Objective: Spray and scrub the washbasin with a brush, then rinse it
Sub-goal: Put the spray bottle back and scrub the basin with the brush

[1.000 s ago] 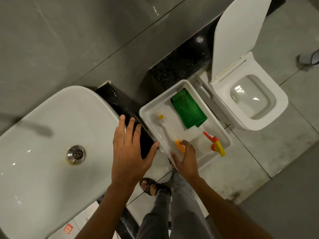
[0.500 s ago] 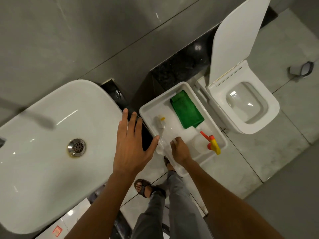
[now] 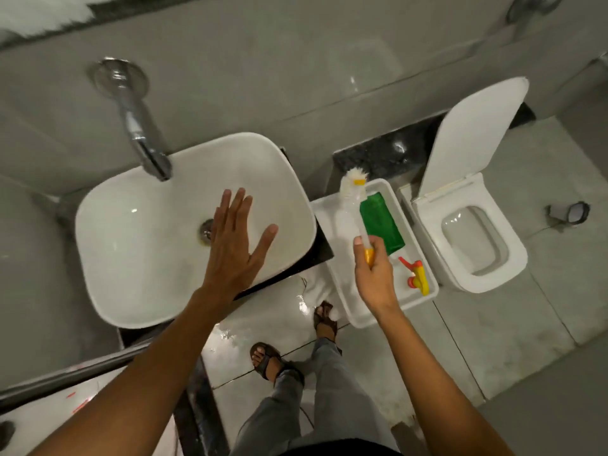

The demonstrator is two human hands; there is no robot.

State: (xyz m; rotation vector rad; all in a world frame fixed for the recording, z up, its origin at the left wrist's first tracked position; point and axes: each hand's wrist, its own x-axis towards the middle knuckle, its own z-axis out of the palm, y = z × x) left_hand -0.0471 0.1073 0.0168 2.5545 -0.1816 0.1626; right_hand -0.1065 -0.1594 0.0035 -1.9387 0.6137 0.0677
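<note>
The white washbasin (image 3: 138, 245) sits left of centre, its drain (image 3: 205, 228) partly covered by my left hand (image 3: 235, 248), which hovers flat over the bowl with fingers spread and holds nothing. My right hand (image 3: 375, 274) grips the orange handle of a white brush (image 3: 353, 202), lifted above the white tray (image 3: 345, 291) with its bristle head pointing away from me. A spray bottle with a red and yellow trigger (image 3: 416, 274) lies in the tray beside a green cloth (image 3: 381, 223).
A chrome tap (image 3: 141, 133) juts from the grey wall over the basin. A white toilet (image 3: 473, 235) with its lid up stands right of the tray. My sandalled feet (image 3: 266, 357) stand on wet floor tiles. A black counter edge (image 3: 320, 241) borders the basin.
My right hand has closed on the brush and lifted it out of the tray. My left hand has moved from the basin's rim to over the bowl. The view has tilted up, showing the tap.
</note>
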